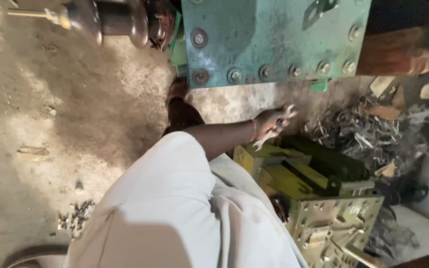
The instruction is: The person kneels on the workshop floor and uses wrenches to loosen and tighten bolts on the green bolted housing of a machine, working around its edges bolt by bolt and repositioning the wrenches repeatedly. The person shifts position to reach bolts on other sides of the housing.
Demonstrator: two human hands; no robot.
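Head cam looking down at a big green machine plate with bolts along its lower edge.

Below that plate sits a yellow-green metal block, with a heap of metal swarf beside it. One hand, can't tell which, reaches out just under the plate, fingers wrapped around some spanners.

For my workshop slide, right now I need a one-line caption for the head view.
One hand holds spanners above a yellow metal block, beside metal scrap and a green machine.
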